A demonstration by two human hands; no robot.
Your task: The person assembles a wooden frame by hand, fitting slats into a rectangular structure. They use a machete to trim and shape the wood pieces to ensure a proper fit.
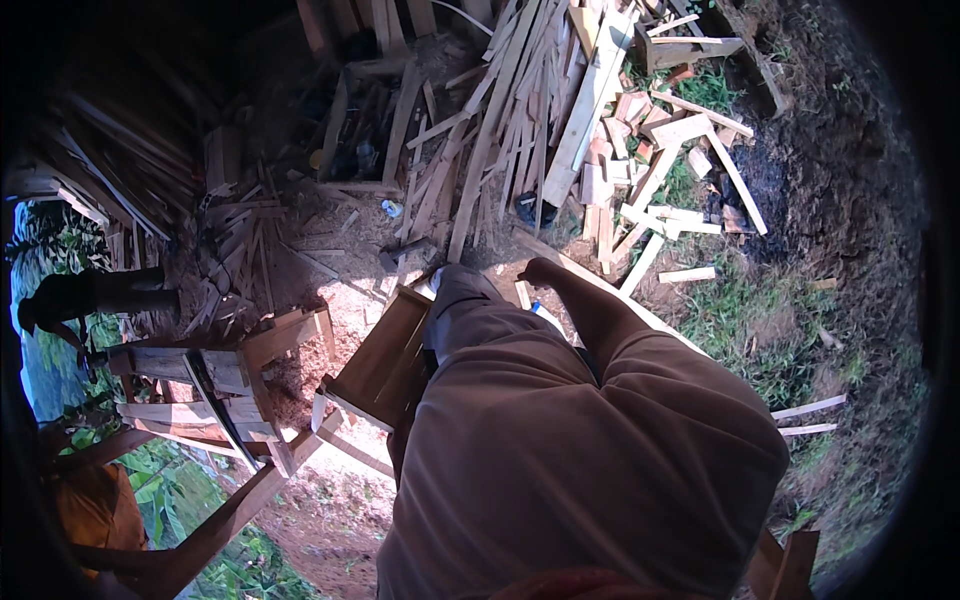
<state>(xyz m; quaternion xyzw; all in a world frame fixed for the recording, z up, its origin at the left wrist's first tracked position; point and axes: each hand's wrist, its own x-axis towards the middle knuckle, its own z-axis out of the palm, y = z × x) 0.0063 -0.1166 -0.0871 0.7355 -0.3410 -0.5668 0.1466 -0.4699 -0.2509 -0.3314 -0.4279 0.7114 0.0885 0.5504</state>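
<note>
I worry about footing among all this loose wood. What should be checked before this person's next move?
1. Right hand free to grip: cannot tell. It reaches low beside the foot, and its fingers are too dark to read.
2. Left hand in sight: not ok. It is not in view.
3. Foot planted firmly: cannot tell. It sits at the far edge of the wooden frame, with the contact hidden.
4. Ground ahead free of trip hazards: not ok. Planks and offcuts lie piled and scattered just beyond the foot.
5. Other person out of the way: ok. They stand far off to the left, apart from the frame.
</note>
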